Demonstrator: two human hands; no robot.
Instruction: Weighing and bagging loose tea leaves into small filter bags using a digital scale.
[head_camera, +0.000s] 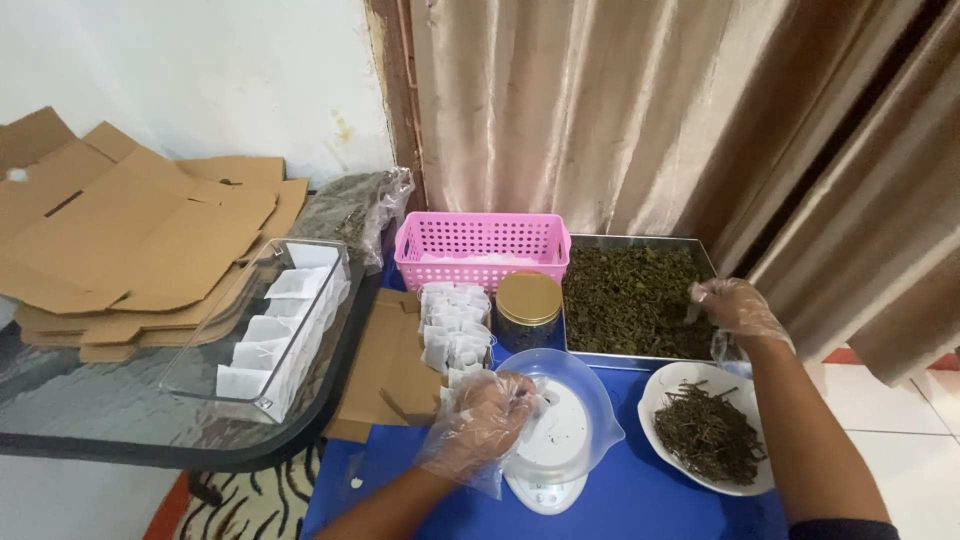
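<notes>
My left hand (480, 418), in a thin clear plastic glove, is closed on a small white tea bag (527, 402) just above the clear bowl (590, 395) that sits on a white kitchen scale (545, 470). My right hand (735, 305), also gloved, rests with pinched fingers at the right edge of a metal tray (640, 358) filled with dried green leaves; whether it grips any leaves I cannot tell. A white bowl of dried stems (708, 435) lies just below that hand.
A row of white empty tea bags (455, 325) and a gold-lidded dark jar (527, 308) stand before a pink basket (480, 248). A clear box of filled bags (275, 330) and flat cardboard (130, 230) lie on the glass table at left. Curtains hang behind.
</notes>
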